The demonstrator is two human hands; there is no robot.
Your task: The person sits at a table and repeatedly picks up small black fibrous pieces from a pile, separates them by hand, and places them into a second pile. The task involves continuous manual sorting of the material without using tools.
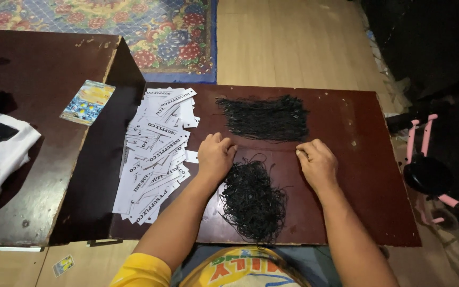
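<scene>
Both my hands rest knuckles-up on a dark red-brown board [367, 175]. My left hand [215, 155] lies with curled fingers just right of a spread heap of white printed paper tags [155, 154], at the upper left of a tangled pile of black strings [252, 202]. My right hand [317, 162] is loosely closed to the right of that tangle, fingertips pinched together; I cannot tell whether a string is between them. A second, neater bundle of black strings [264, 118] lies beyond both hands.
A dark wooden table [33, 69] stands on the left with a colourful card [87, 101] and white and black cloth [1, 154]. A floral rug [134, 26] covers the floor beyond. A pink-framed object [426, 165] sits at right. A small card [63, 264] lies on the floor.
</scene>
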